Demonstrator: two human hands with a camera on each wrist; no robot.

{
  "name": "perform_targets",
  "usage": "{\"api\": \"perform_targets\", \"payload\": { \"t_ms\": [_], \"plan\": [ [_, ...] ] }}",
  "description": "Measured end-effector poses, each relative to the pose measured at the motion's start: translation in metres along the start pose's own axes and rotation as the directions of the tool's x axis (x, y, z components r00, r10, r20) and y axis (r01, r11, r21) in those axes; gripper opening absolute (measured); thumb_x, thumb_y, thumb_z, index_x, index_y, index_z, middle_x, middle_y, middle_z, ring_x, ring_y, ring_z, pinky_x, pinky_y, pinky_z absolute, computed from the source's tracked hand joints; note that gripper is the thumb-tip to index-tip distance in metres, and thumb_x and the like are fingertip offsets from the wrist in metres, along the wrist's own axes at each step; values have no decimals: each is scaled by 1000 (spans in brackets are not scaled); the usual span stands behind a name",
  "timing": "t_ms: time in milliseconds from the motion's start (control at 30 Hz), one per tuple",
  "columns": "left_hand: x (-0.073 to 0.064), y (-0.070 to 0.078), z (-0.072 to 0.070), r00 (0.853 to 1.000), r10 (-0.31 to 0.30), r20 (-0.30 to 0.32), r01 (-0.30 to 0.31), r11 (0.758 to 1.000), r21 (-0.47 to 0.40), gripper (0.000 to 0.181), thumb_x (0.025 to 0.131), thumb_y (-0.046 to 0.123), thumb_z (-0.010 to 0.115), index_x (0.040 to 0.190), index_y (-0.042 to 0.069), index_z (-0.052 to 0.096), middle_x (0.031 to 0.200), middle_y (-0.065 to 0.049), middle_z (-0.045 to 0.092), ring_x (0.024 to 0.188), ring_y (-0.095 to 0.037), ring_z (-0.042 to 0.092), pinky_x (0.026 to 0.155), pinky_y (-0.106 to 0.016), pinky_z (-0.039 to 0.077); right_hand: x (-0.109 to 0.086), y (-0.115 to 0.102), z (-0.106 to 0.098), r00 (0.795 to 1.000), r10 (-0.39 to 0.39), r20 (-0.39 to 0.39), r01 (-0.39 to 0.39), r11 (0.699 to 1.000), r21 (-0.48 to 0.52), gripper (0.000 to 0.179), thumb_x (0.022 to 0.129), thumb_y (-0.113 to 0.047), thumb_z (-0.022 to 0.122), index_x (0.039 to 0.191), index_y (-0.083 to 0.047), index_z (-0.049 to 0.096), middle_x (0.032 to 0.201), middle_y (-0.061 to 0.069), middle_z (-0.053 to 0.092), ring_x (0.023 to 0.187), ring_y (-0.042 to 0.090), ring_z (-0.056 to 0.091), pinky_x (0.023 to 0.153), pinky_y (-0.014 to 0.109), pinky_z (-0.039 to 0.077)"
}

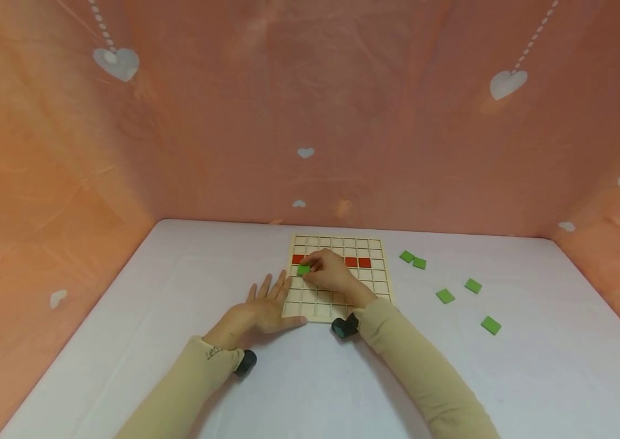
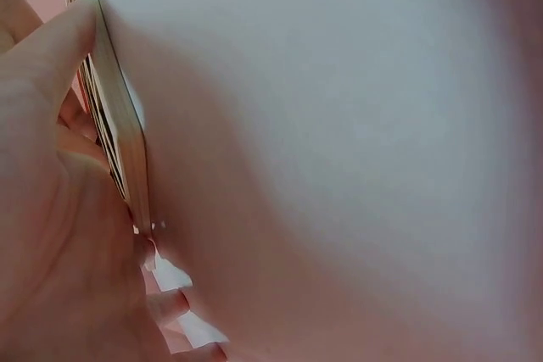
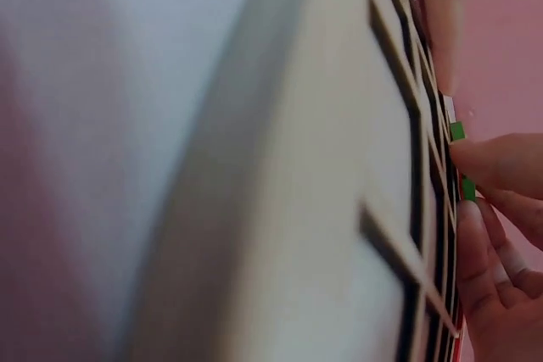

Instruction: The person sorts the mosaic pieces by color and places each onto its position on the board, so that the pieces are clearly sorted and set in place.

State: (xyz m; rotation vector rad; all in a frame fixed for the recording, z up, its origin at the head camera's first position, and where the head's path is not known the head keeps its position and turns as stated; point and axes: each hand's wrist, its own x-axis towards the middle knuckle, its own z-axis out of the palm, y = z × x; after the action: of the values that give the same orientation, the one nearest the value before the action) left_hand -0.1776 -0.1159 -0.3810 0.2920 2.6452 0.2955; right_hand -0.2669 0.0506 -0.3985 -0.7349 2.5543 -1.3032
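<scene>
A pale wooden grid board [image 1: 363, 243] lies on the table. Red square tiles [image 1: 364, 263] sit in one of its rows, one at the left end and two to the right; the stretch between is partly hidden by my right hand [image 1: 334, 271]. That hand pinches a green square tile [image 1: 303, 270] between thumb and fingers at the leftmost column, just nearer than the red row. In the right wrist view the green tile [image 3: 467, 187] shows between the fingertips, close over the board. My left hand [image 1: 266, 310] lies at the board's near left corner, fingers stretched out, thumb against the front edge.
Several loose green tiles [image 1: 445, 296] lie scattered on the white tabletop [image 1: 551, 366] right of the board. Two of them [image 1: 413, 260] are close together near its far right side. A pinkish-orange cloth [image 1: 397, 122] with white hearts rises behind and at both sides.
</scene>
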Motion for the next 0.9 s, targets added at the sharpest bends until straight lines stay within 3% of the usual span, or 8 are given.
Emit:
{"api": "perform_targets", "payload": {
  "t_ms": [200, 467, 900],
  "plan": [
    [1, 1, 1, 1000, -6, 6, 6, 1000, 16, 95, 93, 62, 44, 154, 5, -1, 162, -10, -8, 148, -36, -8, 118, -55, 0, -1, -4, 0, 1000, 16, 5, -16, 1000, -25, 24, 83, -4, 70, 107, 0, 70, 99, 12, 63, 85, 18, 59, 73, 24, 50],
    [-5, 3, -4, 1000, -12, 18, 13, 1000, -8, 92, 94, 59, 45, 154, 3, 3, 162, -12, -6, 148, -37, -5, 118, -55, 2, 2, -4, 3, 1000, 29, -4, -29, 1000, -9, 26, 83, -4, 69, 109, 0, 69, 102, 13, 66, 88, 20, 61, 76, 26, 51],
    [-2, 2, -2, 1000, -15, 17, 15, 1000, 1, 93, 94, 61, 44, 154, 3, 2, 162, -12, -5, 148, -37, -5, 117, -56, 3, 2, -7, 9, 998, 50, -28, -49, 998, 25, 25, 85, -5, 70, 110, -1, 69, 105, 12, 63, 94, 23, 62, 83, 31, 53]
  ]
}}
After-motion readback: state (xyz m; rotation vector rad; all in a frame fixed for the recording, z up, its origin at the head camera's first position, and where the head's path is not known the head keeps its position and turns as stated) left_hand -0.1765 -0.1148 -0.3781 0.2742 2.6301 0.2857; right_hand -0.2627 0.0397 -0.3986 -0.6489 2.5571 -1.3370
